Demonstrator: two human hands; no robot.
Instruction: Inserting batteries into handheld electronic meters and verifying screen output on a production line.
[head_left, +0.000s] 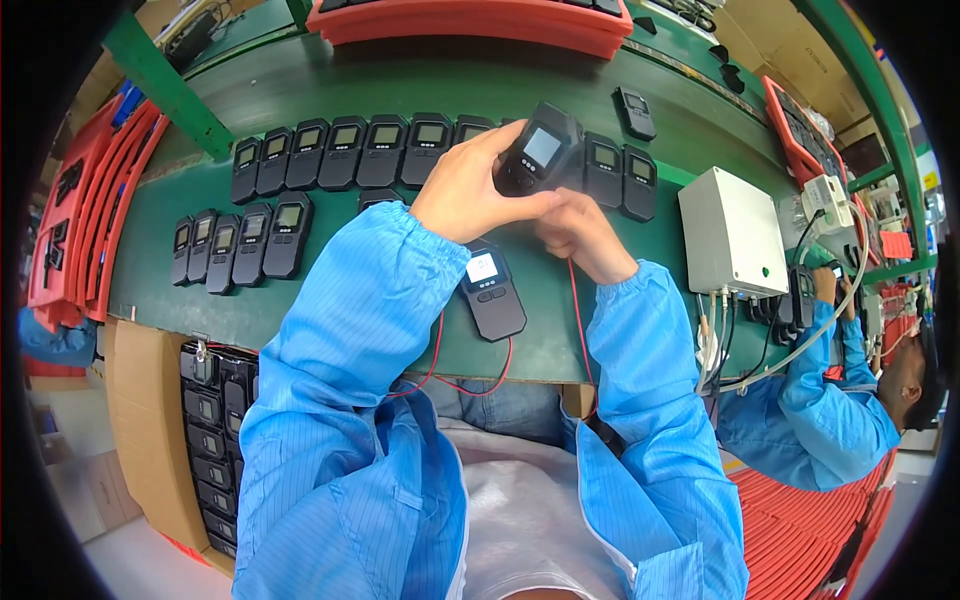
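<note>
The green worktop (300, 290) spans the view, its near edge running just above the person's lap and its far edge meeting a stack of red trays (470, 25). Open green surface lies to the left of the sleeves and between the rows of devices and the near edge. More red trays (80, 210) stand on edge at the left end. Below that edge, a cardboard box (140, 420) holds black devices (205, 450) packed in upright rows. At the right sits a white junction box (730, 235) with cables hanging from its near side; beyond it a co-worker's sleeve (830, 390) reaches up toward it. Two rows of black handheld meters (340, 150) lie side by side on the worktop, screens up. One lit meter (492, 290) lies flat between the person's forearms, beside a red wire (580, 320). The left hand (470, 190) has its grip closed around a raised black meter (540, 150), tilted above the far row. The right hand (580, 235) is curled just below it, its grip closed at the upper end of the red wire.
</note>
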